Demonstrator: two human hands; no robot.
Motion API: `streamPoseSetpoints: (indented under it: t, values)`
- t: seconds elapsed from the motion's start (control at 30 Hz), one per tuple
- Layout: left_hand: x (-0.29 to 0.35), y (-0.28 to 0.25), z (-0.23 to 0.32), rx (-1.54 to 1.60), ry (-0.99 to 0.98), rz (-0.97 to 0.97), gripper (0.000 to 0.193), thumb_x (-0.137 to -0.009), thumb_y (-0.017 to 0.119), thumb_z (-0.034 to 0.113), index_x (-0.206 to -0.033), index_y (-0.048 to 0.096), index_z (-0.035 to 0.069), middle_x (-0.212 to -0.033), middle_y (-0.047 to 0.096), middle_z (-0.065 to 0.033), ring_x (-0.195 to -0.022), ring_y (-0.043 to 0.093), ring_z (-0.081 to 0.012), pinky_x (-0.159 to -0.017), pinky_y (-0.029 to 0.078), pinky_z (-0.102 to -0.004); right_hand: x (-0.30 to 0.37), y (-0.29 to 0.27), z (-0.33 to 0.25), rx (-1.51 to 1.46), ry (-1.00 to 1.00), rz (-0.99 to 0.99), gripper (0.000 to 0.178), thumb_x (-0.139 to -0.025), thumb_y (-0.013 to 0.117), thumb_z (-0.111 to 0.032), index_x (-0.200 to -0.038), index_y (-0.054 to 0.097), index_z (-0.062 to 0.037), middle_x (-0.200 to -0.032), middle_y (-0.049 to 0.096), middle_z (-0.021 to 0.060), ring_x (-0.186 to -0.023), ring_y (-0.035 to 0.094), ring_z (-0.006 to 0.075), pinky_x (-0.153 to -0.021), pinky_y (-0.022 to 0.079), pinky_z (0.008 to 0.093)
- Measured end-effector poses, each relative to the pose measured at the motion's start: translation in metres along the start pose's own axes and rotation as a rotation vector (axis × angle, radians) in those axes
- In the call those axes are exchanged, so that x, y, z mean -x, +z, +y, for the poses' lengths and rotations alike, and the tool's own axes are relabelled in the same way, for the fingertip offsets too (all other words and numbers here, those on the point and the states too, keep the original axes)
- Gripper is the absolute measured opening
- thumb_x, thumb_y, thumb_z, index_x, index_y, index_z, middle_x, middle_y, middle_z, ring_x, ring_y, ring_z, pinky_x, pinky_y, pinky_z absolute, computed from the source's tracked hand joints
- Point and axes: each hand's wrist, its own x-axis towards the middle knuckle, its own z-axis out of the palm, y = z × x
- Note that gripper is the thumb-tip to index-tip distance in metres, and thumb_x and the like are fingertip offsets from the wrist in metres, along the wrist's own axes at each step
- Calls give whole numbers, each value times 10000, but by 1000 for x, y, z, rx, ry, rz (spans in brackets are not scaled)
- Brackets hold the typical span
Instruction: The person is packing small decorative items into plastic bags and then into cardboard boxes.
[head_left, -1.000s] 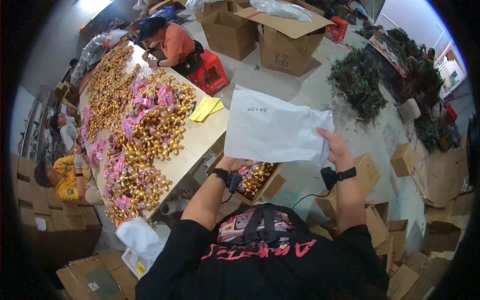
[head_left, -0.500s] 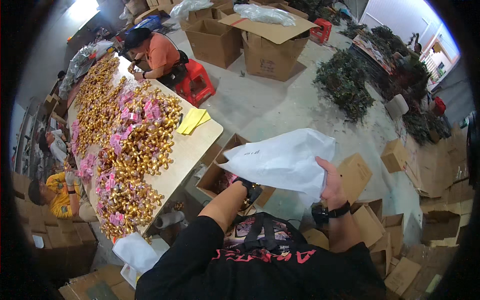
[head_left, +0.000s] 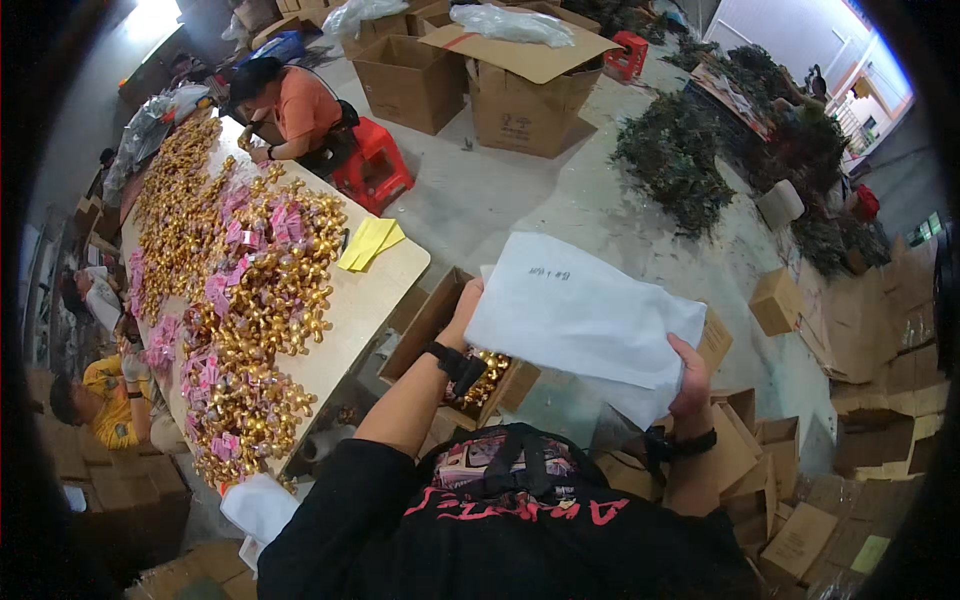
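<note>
Between my two hands a flat white bag with a handwritten mark is stretched over the floor. My left hand grips its left edge, with the fingers partly hidden behind it. At the lower right corner, my right hand is closed on the bag, thumb on top, and a loose layer hangs below. Under the bag and my left wrist stands an open cardboard box. Shiny gold ornaments show inside it; the bag covers part of the box.
To the left, a long table bears a heap of gold ornaments with pink tags, and yellow sheets. One person sits on a red stool; others are at the far left. Cartons, greenery and cardboard lie around.
My left hand has come up out of the box and taken the bag's left edge. The bag, crumpled before, is now spread flatter, and gold ornaments show in the box.
</note>
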Motion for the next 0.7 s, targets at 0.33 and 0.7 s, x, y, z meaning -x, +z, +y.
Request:
streamPoseSetpoints:
  t: [0.33,0.7]
  values:
    - [78,-24,-14,124,-70,-87,357,-875,552,51,-1230,520,33,-959,571,-2,-866,550,-98,-786,447,-249,-42,-11,32,85,53,262,405,-931,608,-166,-1279,524,23,-1186,636,149,-1069,632,312,-928,521,443]
    - [92,-66,-8,-416,-93,386,299,-970,566,224,-713,571,71,-644,550,45,-620,564,-69,-579,473,-252,-73,-26,101,34,265,81,406,-962,573,-177,-1310,502,19,-1224,623,139,-1077,627,302,-978,494,443]
